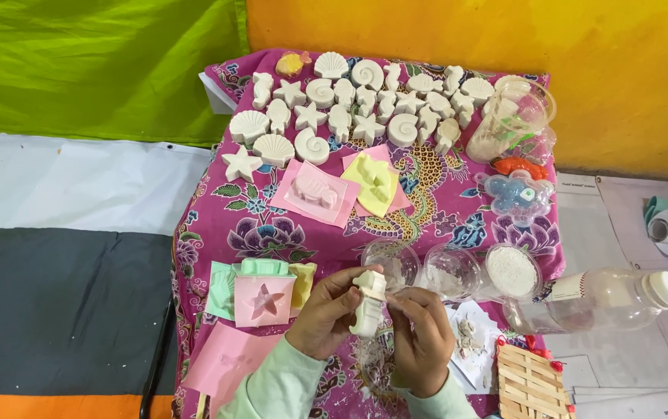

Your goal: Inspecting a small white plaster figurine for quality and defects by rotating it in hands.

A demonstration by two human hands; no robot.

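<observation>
Two hands on one white cast [368,304], held upright above the near edge of the counter [217,225], just in front of the three clear cups [452,271]. Left hand [326,314] grips the cast's side, fingers closed around it. Right hand [419,337] pinches its other edge with fingertips, looks like trimming or picking at flash. Cast shape is hard to tell from here, maybe a seahorse.

My read on doing this well: keep the left grip firm but low on the body, work the right fingertips along the edge in small bites, plaster chips easily at thin parts. Crumbs are landing on the paper [469,337] right of the hands; keep it over that.

Relative to the cups:
- Behind them, far end of the counter: rows of finished white casts [349,105], shells, stars, spirals.
- Behind-left: pink mould [314,190] and yellow mould [372,180], both square sheets.
- Left, beside the left hand: pink star mould [264,301] stacked on green and yellow ones.
- Right: clear bottle [605,299] on its side, white cap, label band with a red stripe near its base end.
- Behind-right: tilted clear jar [508,116] with white powder and a green-printed label, orange item and blue flower-shaped pack [516,194] below it.
- Near-right: small slatted wood piece [528,380].

Rightmost cup holds white powder; the others look nearly empty.
</observation>
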